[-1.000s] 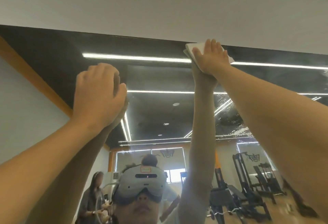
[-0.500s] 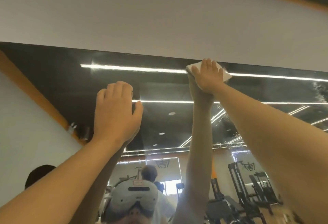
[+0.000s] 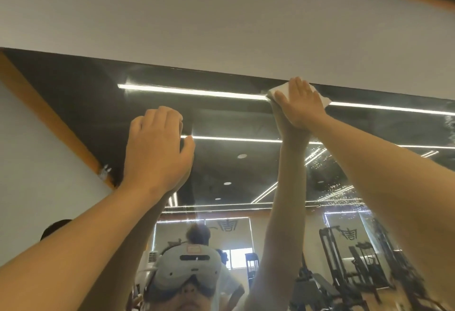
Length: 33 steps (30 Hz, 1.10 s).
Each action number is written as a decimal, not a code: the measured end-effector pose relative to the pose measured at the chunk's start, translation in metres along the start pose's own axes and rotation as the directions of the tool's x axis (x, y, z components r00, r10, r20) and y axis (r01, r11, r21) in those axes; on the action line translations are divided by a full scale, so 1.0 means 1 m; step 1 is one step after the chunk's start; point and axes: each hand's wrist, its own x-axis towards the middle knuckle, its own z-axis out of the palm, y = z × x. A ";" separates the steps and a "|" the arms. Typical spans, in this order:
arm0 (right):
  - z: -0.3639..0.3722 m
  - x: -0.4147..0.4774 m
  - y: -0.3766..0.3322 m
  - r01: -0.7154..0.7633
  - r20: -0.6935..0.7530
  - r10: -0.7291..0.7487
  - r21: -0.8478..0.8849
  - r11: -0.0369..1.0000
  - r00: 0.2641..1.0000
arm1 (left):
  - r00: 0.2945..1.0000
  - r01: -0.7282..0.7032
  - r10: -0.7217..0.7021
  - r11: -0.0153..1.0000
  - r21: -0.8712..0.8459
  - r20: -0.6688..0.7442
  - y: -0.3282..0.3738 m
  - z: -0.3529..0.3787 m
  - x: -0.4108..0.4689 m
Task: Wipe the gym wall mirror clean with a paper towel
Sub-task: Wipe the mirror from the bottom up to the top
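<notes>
The wall mirror point(image 3: 234, 118) fills the middle and lower view, its top edge running under a grey wall. My right hand point(image 3: 299, 103) is stretched up to that top edge and presses a white paper towel point(image 3: 279, 90) flat against the glass with straight fingers. The towel shows above and to both sides of the hand. My left hand point(image 3: 157, 148) leans on the glass lower and to the left, fingers bent at the knuckles, holding nothing. Both arms are mirrored in the glass.
A grey wall point(image 3: 221, 19) runs above the mirror. Droplet speckles point(image 3: 332, 187) and a smear point(image 3: 450, 125) sit on the glass at the right. The reflection shows ceiling light strips, gym machines point(image 3: 357, 261), a headset wearer and other people behind.
The view has tilted upward, so the mirror's top edge sits lower in frame. My left hand has shifted right along the glass. My right hand stays at the top edge on the towel.
</notes>
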 end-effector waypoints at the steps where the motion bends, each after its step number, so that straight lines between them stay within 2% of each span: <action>1: -0.001 0.002 0.004 -0.009 -0.002 0.009 0.002 1.000 1.000 | 1.000 -0.002 0.002 1.000 0.002 -0.004 0.000 0.000 0.000; 5: -0.002 0.010 0.020 -0.054 -0.018 0.054 0.015 0.998 0.998 | 1.000 -0.008 0.008 1.000 0.009 -0.015 -0.001 0.001 0.000; 14: 0.002 -0.013 0.041 -0.038 -0.073 0.038 0.005 0.999 0.997 | 1.000 -0.014 0.014 1.000 0.028 -0.017 -0.001 0.000 0.001; 18: 0.005 -0.056 0.052 0.019 -0.136 -0.018 0.008 1.000 0.991 | 1.000 -0.014 0.014 0.999 0.040 -0.009 0.002 -0.002 0.000; 24: 0.014 -0.152 0.052 0.036 -0.097 -0.032 0.038 0.999 0.995 | 1.000 -0.012 0.012 0.997 0.073 0.001 0.007 -0.006 -0.002; 27: 0.014 -0.198 0.050 0.034 -0.030 -0.033 0.029 0.999 0.999 | 1.000 -0.011 0.011 0.997 0.083 0.002 0.007 -0.006 -0.003; 33: 0.018 -0.253 0.054 0.072 -0.001 -0.072 0.030 0.997 0.997 | 1.000 -0.007 0.008 0.994 0.113 -0.005 0.006 -0.003 -0.001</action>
